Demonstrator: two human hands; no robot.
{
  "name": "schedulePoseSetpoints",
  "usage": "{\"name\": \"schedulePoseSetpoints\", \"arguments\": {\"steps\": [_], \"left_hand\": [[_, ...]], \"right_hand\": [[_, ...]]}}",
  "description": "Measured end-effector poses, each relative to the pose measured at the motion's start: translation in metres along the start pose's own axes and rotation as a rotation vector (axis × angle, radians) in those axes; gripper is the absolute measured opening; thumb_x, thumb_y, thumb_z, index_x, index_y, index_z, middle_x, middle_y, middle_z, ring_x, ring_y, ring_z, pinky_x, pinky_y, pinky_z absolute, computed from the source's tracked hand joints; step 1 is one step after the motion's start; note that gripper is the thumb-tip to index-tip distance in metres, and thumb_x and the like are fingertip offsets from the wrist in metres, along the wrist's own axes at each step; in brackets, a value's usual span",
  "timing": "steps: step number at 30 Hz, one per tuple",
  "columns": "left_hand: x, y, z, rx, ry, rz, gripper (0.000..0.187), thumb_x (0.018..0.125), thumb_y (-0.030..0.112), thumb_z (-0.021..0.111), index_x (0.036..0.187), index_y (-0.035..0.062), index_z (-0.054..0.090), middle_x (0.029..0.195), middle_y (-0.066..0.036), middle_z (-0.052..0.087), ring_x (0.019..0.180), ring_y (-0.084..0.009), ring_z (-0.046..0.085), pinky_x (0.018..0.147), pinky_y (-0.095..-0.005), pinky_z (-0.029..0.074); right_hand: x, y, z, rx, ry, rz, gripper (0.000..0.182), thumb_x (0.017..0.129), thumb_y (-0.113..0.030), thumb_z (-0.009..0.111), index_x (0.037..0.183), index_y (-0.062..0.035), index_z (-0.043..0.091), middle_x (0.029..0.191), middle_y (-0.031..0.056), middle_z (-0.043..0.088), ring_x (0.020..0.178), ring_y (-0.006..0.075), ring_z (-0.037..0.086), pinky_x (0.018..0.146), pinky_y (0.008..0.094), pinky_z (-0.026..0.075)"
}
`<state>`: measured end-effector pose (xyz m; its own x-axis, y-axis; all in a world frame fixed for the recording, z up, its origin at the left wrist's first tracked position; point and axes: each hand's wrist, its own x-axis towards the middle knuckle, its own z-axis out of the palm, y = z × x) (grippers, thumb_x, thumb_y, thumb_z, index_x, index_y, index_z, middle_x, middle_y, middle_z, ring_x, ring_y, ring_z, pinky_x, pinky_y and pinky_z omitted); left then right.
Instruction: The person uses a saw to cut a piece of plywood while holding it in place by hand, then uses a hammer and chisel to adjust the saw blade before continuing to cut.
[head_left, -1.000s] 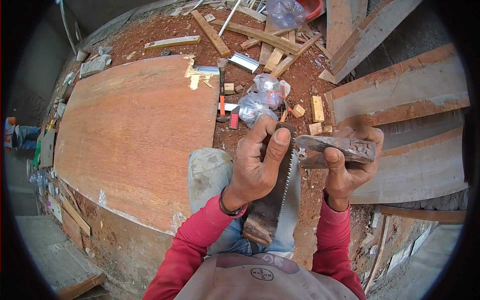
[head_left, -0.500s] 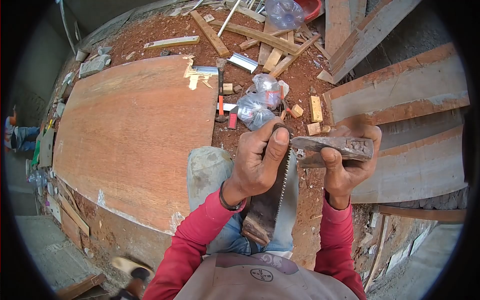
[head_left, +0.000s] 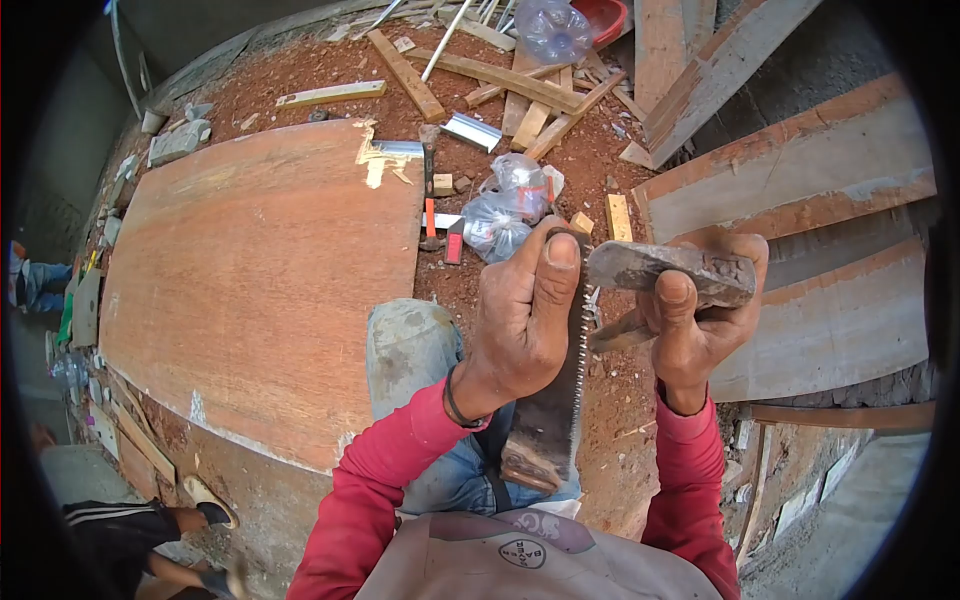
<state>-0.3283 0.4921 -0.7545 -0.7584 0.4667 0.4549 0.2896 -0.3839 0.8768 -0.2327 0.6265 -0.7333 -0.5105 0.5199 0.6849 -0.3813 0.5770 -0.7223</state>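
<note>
A handsaw (head_left: pixel 545 425) stands lengthwise in front of my lap, its toothed edge facing right. My left hand (head_left: pixel 525 320) is closed around the upper part of the blade, thumb lying along its face near the top end. My right hand (head_left: pixel 705 315) grips a worn grey metal tool (head_left: pixel 665 270) with two flat arms, the thumb pressed on the upper arm. That arm's tip is right at the saw teeth, close to my left thumb. The lower arm passes beneath my right fingers, partly hidden by them.
A large plywood sheet (head_left: pixel 265 290) lies to the left. Beyond my hands are a hammer (head_left: pixel 430 190), tied plastic bags (head_left: pixel 500 225) and timber offcuts (head_left: pixel 545 95). Concrete-stained boards (head_left: pixel 790 180) lean at right. Another person's legs (head_left: pixel 140 530) show at lower left; someone else (head_left: pixel 40 280) is at far left.
The two-armed tool has tilted and shifted slightly at the teeth near the blade's top. The saw stands a little more upright. At lower left, more of another person's legs has entered view.
</note>
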Motion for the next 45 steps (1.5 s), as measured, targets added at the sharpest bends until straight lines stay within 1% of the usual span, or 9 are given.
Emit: {"name": "schedulePoseSetpoints", "arguments": {"steps": [3,10,12,15,19,21,30,37,45], "left_hand": [[0.012,0.001,0.008,0.075,-0.005,0.143,0.036,0.109,0.026,0.045,0.107,-0.0075,0.058,0.059,-0.008,0.043,0.050,-0.0160,0.044,0.048,-0.0340,0.032],[0.019,-0.002,0.015,0.056,-0.070,0.188,0.035,0.109,0.025,0.046,0.110,-0.0084,0.057,0.059,-0.008,0.044,0.050,-0.0165,0.047,0.048,-0.0348,0.034],[0.016,0.000,0.011,0.141,-0.128,0.087,0.049,0.111,0.034,0.034,0.129,-0.0059,0.057,0.103,-0.006,0.070,0.090,-0.0086,0.061,0.076,-0.0230,0.047],[0.014,-0.001,0.011,0.174,-0.134,0.087,0.049,0.111,0.033,0.035,0.130,-0.0068,0.056,0.110,-0.010,0.071,0.097,-0.0117,0.064,0.082,-0.0253,0.049],[0.016,-0.004,0.017,0.174,-0.124,0.121,0.048,0.111,0.033,0.036,0.130,-0.0063,0.056,0.108,-0.010,0.071,0.096,-0.0117,0.064,0.081,-0.0254,0.049],[0.018,-0.008,0.022,0.154,-0.029,0.253,0.039,0.108,0.025,0.047,0.116,-0.0111,0.057,0.059,-0.012,0.051,0.049,-0.0228,0.055,0.047,-0.0365,0.037],[0.017,-0.013,0.017,-0.046,-0.138,-0.029,0.041,0.110,0.032,0.041,0.107,-0.0050,0.058,0.062,0.001,0.038,0.060,-0.0068,0.036,0.051,-0.0303,0.028],[0.012,-0.017,0.017,-0.088,-0.124,-0.049,0.043,0.110,0.034,0.040,0.108,-0.0050,0.058,0.064,0.002,0.037,0.062,-0.0069,0.035,0.053,-0.0297,0.028],[0.012,-0.015,0.015,-0.082,-0.141,-0.054,0.043,0.110,0.034,0.040,0.104,-0.0052,0.058,0.064,0.001,0.037,0.061,-0.0077,0.036,0.053,-0.0300,0.029]], "right_hand": [[0.008,-0.006,-0.008,-0.006,0.008,0.004,0.047,0.085,-0.029,0.085,0.102,-0.0003,0.052,0.087,0.0022,0.057,0.073,0.0067,0.055,0.061,0.0202,0.044],[0.014,-0.017,-0.009,0.064,0.063,0.101,0.045,0.086,-0.027,0.084,0.101,-0.0020,0.050,0.079,-0.0007,0.059,0.068,0.0040,0.054,0.059,0.0181,0.043],[0.014,-0.018,-0.008,0.074,0.064,0.100,0.043,0.087,-0.026,0.083,0.100,-0.0022,0.050,0.078,-0.0009,0.060,0.068,0.0037,0.054,0.059,0.0178,0.043],[0.015,-0.023,-0.007,0.075,0.060,0.130,0.040,0.089,-0.024,0.081,0.099,-0.0023,0.050,0.077,-0.0011,0.060,0.067,0.0034,0.054,0.058,0.0176,0.042],[0.016,-0.029,-0.015,0.040,0.008,0.271,0.035,0.091,-0.022,0.079,0.097,-0.0021,0.051,0.078,-0.0007,0.061,0.066,0.0032,0.054,0.058,0.0180,0.042],[0.016,-0.028,-0.014,0.032,0.020,0.267,0.035,0.091,-0.022,0.080,0.098,-0.0023,0.051,0.078,-0.0009,0.061,0.066,0.0031,0.054,0.057,0.0182,0.042],[0.008,-0.011,-0.011,-0.032,0.056,0.009,0.042,0.084,-0.021,0.085,0.101,-0.0023,0.051,0.080,0.0009,0.061,0.069,0.0047,0.056,0.057,0.0193,0.044],[0.005,-0.007,-0.022,-0.123,0.027,-0.176,0.048,0.080,-0.020,0.089,0.103,0.0004,0.052,0.089,0.0050,0.056,0.073,0.0105,0.061,0.061,0.0221,0.049],[0.004,-0.006,-0.023,-0.200,-0.010,-0.240,0.052,0.078,-0.022,0.090,0.103,0.0017,0.052,0.090,0.0068,0.056,0.076,0.0139,0.064,0.063,0.0244,0.051]]}}
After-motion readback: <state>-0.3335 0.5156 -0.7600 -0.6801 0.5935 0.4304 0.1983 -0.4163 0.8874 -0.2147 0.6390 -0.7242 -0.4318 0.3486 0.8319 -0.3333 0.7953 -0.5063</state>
